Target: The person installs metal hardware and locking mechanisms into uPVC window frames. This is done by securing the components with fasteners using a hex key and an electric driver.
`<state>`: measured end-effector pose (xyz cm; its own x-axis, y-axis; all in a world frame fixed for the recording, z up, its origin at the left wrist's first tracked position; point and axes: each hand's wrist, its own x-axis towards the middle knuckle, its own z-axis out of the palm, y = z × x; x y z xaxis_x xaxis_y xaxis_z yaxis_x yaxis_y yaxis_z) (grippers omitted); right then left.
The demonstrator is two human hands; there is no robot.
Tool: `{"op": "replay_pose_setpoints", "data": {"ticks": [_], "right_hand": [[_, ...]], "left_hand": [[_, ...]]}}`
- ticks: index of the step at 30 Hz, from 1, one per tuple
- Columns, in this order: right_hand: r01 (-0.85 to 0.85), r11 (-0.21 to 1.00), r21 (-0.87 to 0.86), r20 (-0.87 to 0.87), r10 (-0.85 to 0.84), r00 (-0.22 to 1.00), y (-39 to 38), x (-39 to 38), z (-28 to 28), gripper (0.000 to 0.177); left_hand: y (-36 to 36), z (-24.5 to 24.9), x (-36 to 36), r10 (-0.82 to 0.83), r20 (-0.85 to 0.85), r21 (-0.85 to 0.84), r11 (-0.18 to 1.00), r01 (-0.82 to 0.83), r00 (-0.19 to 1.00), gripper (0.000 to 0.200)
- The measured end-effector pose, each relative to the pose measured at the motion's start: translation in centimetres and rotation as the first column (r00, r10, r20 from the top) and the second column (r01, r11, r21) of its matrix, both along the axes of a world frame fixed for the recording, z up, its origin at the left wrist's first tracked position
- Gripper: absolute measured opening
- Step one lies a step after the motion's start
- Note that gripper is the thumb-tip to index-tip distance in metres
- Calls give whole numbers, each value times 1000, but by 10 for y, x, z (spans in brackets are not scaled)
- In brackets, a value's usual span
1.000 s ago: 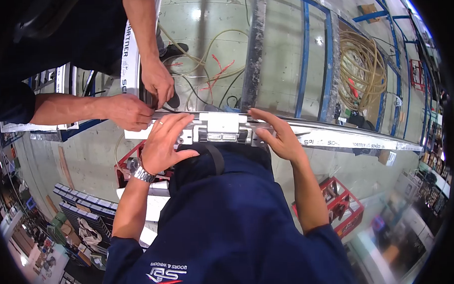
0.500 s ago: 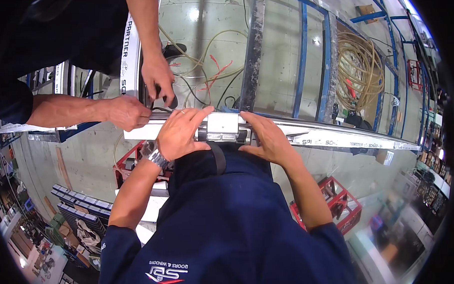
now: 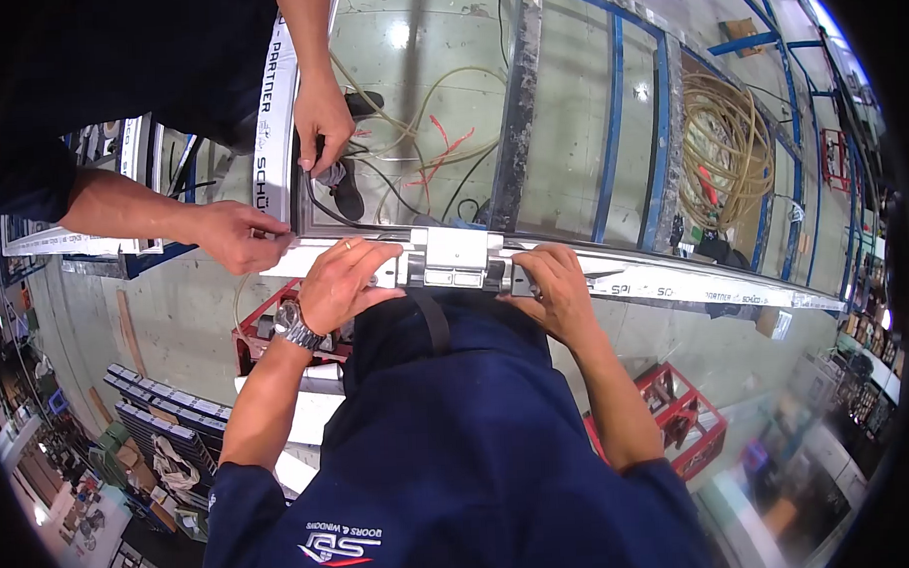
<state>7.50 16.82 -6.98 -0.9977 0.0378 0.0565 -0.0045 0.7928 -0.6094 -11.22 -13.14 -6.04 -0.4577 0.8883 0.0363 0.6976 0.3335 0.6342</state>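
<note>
A silver metal hinge (image 3: 456, 252) with a blocky white-silver middle sits against the long taped frame profile (image 3: 665, 285) in front of my body. My left hand (image 3: 347, 288), with a watch on the wrist, closes on the hinge's left end, thumb below and fingers above. Gripping the right end, beside a dark end plate, is my right hand (image 3: 558, 292). A co-worker's hand (image 3: 241, 236) is at the frame corner to the left. The co-worker's other hand (image 3: 322, 118) holds a black strip (image 3: 322, 204) that runs along the inner edge of the frame.
A blue metal rack (image 3: 614, 128) extends behind the profile, with a coiled hose (image 3: 720, 145) at right. Loose hose and red strips (image 3: 440, 149) lie on the floor. A red stand (image 3: 669, 417) is below right. Stacked profiles (image 3: 168, 404) lie at lower left.
My hands have drawn back slightly toward the hinge's ends, exposing more of it. The co-worker's hands have shifted, and the black strip shows more clearly at the corner.
</note>
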Motion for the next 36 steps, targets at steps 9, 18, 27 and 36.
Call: {"op": "replay_pose_setpoints", "data": {"ticks": [9, 18, 27, 36], "right_hand": [[50, 997, -56, 70, -46, 996, -2, -1, 6, 54], [107, 973, -205, 140, -79, 987, 8, -7, 3, 57], [88, 980, -179, 4, -89, 996, 0, -1, -5, 57], [52, 984, -173, 104, -34, 994, 5, -5, -2, 58]], "left_hand": [[4, 3, 1, 55, 40, 31, 998, -57, 998, 57], [8, 7, -21, 72, 454, -63, 997, -49, 888, 61], [29, 4, -29, -29, 458, -191, 973, 130, 888, 92], [36, -1, -39, -71, 528, -222, 950, 218, 846, 92]]}}
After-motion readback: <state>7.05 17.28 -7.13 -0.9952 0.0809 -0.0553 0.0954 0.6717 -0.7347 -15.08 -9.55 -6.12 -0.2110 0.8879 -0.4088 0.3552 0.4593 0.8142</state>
